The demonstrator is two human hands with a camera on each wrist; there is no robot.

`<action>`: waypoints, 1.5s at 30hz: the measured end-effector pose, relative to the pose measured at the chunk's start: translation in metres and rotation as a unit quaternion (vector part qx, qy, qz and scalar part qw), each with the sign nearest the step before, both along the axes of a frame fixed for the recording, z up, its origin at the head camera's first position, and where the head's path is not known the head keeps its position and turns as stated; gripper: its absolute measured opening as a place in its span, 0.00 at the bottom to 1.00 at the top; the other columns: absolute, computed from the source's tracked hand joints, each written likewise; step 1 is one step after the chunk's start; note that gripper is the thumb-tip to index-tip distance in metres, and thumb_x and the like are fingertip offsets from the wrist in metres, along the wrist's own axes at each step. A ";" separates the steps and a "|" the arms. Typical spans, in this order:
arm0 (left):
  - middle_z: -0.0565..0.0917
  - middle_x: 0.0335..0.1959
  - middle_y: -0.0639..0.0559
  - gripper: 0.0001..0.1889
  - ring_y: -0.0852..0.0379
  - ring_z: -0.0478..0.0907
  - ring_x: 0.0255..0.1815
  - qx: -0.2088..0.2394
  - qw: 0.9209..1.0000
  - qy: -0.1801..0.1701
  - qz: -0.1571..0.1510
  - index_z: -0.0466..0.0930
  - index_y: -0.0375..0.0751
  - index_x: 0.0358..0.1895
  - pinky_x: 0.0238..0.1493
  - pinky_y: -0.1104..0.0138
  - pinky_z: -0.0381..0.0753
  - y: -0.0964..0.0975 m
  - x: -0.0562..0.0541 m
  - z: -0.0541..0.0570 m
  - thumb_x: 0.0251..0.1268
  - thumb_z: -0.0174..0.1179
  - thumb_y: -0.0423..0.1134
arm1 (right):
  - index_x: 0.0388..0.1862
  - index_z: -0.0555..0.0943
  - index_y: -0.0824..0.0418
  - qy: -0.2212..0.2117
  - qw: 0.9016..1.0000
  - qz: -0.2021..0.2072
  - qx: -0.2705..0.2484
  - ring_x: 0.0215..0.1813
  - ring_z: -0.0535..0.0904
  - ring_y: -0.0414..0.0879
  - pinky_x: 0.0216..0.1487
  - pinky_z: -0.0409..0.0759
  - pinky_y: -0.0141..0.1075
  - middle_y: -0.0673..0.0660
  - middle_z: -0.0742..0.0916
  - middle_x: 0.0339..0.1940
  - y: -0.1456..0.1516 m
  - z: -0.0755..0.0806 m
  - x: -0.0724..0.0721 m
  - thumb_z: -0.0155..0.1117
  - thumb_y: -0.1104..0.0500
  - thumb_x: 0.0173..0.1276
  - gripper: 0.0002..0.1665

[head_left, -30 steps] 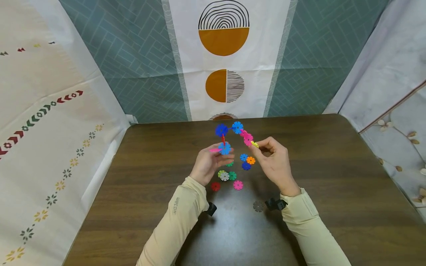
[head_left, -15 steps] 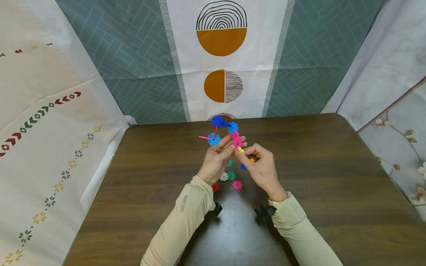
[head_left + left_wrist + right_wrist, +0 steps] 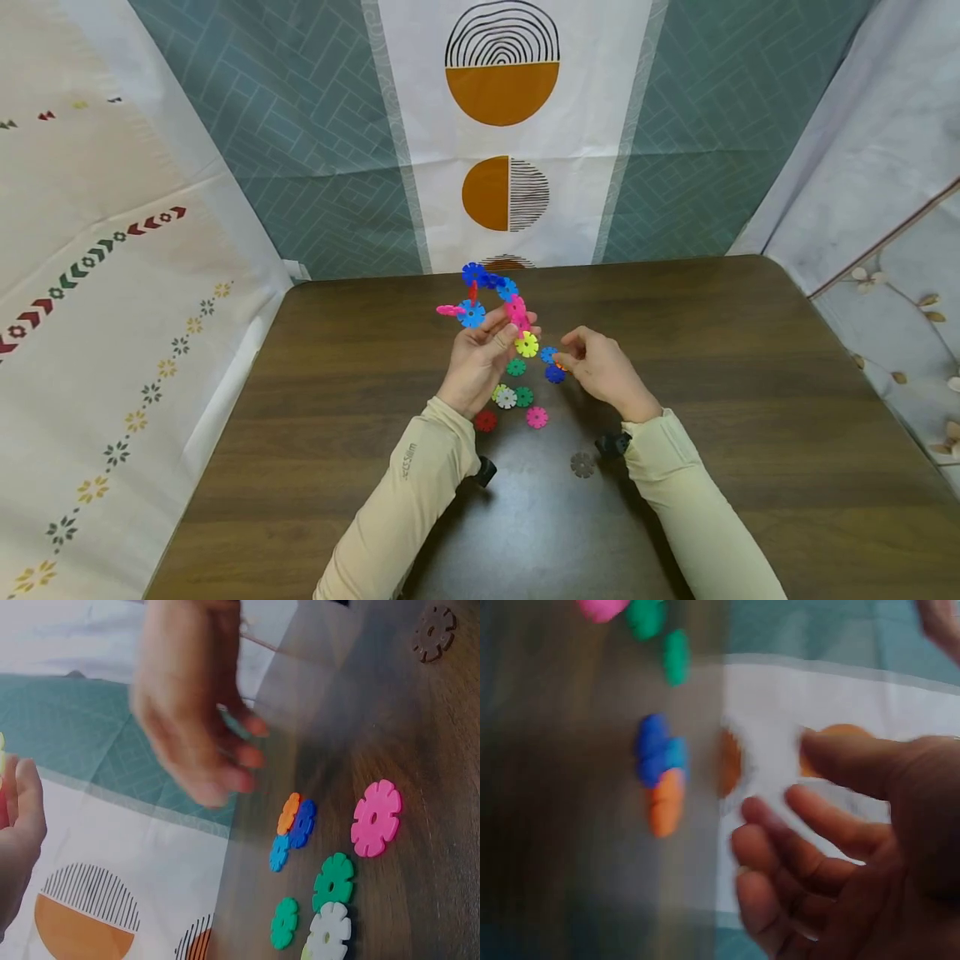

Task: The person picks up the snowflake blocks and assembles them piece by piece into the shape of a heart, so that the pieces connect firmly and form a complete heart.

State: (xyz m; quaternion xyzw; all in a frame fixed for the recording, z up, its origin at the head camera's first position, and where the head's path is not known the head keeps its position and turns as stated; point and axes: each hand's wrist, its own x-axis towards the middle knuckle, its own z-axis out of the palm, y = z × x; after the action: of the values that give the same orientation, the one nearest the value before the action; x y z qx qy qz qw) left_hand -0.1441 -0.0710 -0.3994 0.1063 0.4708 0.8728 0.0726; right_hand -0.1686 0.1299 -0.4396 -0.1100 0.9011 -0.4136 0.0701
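My left hand (image 3: 474,367) pinches a chain of joined flower-shaped plastic discs, its thumb and fingers at the pink discs (image 3: 515,307). A yellow disc (image 3: 527,344) ends the chain on the right. Dark blue discs (image 3: 474,273) form the top, with a red disc (image 3: 473,292) below them. At the left end are a light blue disc (image 3: 472,313) and a pink one. My right hand (image 3: 606,373) holds nothing; its fingers are apart and bent in the right wrist view. It is near an orange disc (image 3: 289,814), partly hidden in the head view.
Loose discs lie on the wooden table (image 3: 360,467): light blue (image 3: 548,355), dark blue (image 3: 555,374), green (image 3: 516,367), white (image 3: 506,398), red (image 3: 486,421) and pink (image 3: 536,417). A dark brown disc (image 3: 582,465) lies nearer. Hanging cloths surround the table's back and sides.
My right hand first held the chain's yellow end, brought it to my left hand, then let go and moved right. My left hand shifted its hold from the light blue end to the pink discs.
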 end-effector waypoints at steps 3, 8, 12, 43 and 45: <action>0.83 0.50 0.42 0.16 0.47 0.82 0.50 0.000 1.000 -0.006 0.006 0.76 0.31 0.59 0.57 0.64 0.76 -0.001 0.000 -0.001 0.72 0.55 0.31 | 0.62 0.75 0.66 -0.036 0.995 0.027 0.093 0.42 0.77 0.53 0.41 0.81 0.45 0.62 0.82 0.46 -0.001 -0.013 -0.007 0.65 0.54 0.69 0.27; 0.83 0.50 0.42 0.16 0.49 0.82 0.50 0.002 1.000 -0.001 -0.002 0.74 0.26 0.58 0.53 0.68 0.76 -0.002 0.001 -0.001 0.73 0.53 0.31 | 0.64 0.76 0.65 -0.027 0.983 0.030 0.178 0.46 0.74 0.56 0.38 0.81 0.48 0.65 0.79 0.49 -0.005 -0.024 -0.011 0.66 0.54 0.68 0.28; 0.82 0.51 0.41 0.17 0.47 0.81 0.52 0.001 1.000 0.004 -0.006 0.71 0.22 0.58 0.58 0.65 0.75 -0.003 0.001 0.000 0.73 0.53 0.31 | 0.59 0.80 0.64 -0.023 0.982 0.016 0.184 0.45 0.74 0.56 0.36 0.80 0.48 0.64 0.78 0.47 -0.004 -0.024 -0.012 0.67 0.56 0.67 0.23; 0.78 0.54 0.33 0.14 0.49 0.81 0.52 0.001 0.998 -0.012 0.057 0.74 0.31 0.57 0.67 0.58 0.68 -0.003 0.002 0.006 0.71 0.54 0.30 | 0.54 0.76 0.71 -0.161 0.897 0.022 -0.412 0.37 0.82 0.48 0.44 0.83 0.34 0.63 0.85 0.41 -0.020 0.022 0.032 0.63 0.59 0.70 0.20; 0.76 0.56 0.30 0.14 0.48 0.81 0.53 0.001 0.999 -0.008 0.053 0.73 0.32 0.58 0.68 0.58 0.67 -0.003 0.003 0.006 0.71 0.54 0.29 | 0.55 0.74 0.72 -0.179 0.882 0.021 -0.436 0.37 0.81 0.47 0.45 0.82 0.34 0.62 0.85 0.40 -0.021 0.022 0.034 0.62 0.59 0.71 0.21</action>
State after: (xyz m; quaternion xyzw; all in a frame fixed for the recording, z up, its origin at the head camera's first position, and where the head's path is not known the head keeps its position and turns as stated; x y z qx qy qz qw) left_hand -0.1412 -0.0736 -0.3933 0.0748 0.4739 0.8769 0.0301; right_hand -0.1348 0.1087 -0.4175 -0.0724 0.5997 -0.7754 0.1838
